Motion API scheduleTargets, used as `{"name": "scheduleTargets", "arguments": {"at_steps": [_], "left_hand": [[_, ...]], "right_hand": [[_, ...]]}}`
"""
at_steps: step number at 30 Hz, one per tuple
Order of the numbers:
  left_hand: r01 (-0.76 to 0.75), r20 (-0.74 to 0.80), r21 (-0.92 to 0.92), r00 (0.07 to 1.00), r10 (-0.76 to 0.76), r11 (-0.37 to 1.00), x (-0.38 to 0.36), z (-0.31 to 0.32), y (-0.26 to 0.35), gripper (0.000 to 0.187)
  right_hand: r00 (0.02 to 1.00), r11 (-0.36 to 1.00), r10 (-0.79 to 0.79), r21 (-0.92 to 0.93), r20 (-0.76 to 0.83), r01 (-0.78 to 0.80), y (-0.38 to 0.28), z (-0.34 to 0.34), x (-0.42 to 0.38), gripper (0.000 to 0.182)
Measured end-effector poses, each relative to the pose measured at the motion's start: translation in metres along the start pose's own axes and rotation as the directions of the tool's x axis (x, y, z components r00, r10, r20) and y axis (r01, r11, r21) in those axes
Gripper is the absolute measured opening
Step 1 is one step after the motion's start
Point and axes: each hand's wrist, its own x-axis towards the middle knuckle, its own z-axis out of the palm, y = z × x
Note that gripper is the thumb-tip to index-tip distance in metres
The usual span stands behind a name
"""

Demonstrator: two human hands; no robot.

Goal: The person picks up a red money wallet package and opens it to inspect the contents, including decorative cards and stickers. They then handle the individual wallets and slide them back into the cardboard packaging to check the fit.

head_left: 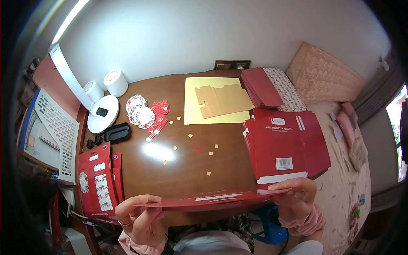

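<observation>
A flat red printed card sleeve point(212, 200) is stretched between my hands, seen nearly edge-on above the front of the table. My left hand point(142, 216) pinches its left end between thumb and fingers. At the other end, my right hand point(296, 197) grips the sleeve's right edge. Just beyond my right hand lies a stack of red flat sleeves point(289, 144) printed "4PK MONEY WALLETS". To the left, near my left hand, finished-looking red packs point(97, 182) with a wreath and bow pattern overlap each other.
A yellow sheet point(191, 100) carries a tan cardboard piece point(223, 101). Round wreath cutouts point(141, 117), red tags point(160, 110) and several small tan squares point(208, 173) lie on the table. A white lamp point(103, 114), a black tray point(117, 133) and dark red envelopes point(260, 89) stand around.
</observation>
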Motion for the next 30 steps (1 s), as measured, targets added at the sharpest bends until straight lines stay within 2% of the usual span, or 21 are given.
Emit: {"name": "scheduleTargets", "arguments": {"at_steps": [3,6,8,10,13,16,19,26,28,30], "left_hand": [[-0.032,0.055,0.027,0.998,0.030,0.999,0.000,-0.006,-0.003,0.035],[-0.026,0.104,0.005,0.994,0.026,1.000,0.000,-0.009,-0.006,0.039],[-0.036,0.130,0.014,0.991,0.034,0.999,0.004,-0.013,-0.002,0.038],[-0.004,0.224,0.072,0.975,-0.012,0.997,0.009,-0.018,0.003,0.036],[-0.003,0.258,0.113,0.966,-0.026,0.994,0.017,-0.019,0.009,0.033],[0.014,0.258,0.134,0.965,-0.048,0.991,0.017,-0.018,0.011,0.032],[-0.028,0.238,0.129,0.971,-0.004,0.991,0.015,-0.016,0.007,0.032],[-0.026,0.248,0.181,0.969,-0.020,0.983,0.016,-0.016,0.013,0.031],[0.060,0.274,0.233,0.954,-0.125,0.971,0.013,-0.019,0.017,0.023],[0.071,0.273,0.279,0.950,-0.150,0.958,0.015,-0.020,0.026,0.022]], "right_hand": [[0.997,0.997,0.071,-0.016,-0.033,-0.072,-0.003,0.005,0.001,0.022],[0.997,0.995,0.073,-0.067,-0.010,-0.074,-0.005,0.004,0.004,0.024],[0.995,0.992,0.097,-0.081,0.028,-0.095,-0.010,0.000,0.008,0.024],[0.991,0.989,0.120,-0.098,0.067,-0.113,-0.012,-0.002,0.009,0.023],[0.983,0.983,0.157,-0.106,0.095,-0.147,-0.013,-0.003,0.007,0.022],[0.984,0.981,0.163,-0.115,0.067,-0.155,-0.014,-0.001,0.008,0.023],[0.994,0.982,0.094,-0.167,0.062,-0.083,-0.013,0.002,0.010,0.025],[0.991,0.988,0.132,-0.076,-0.003,-0.132,-0.014,0.006,0.010,0.024],[0.988,0.986,0.152,-0.075,0.005,-0.151,-0.018,0.005,0.011,0.024],[0.983,0.980,0.180,-0.091,0.021,-0.177,-0.021,0.006,0.010,0.023]]}}
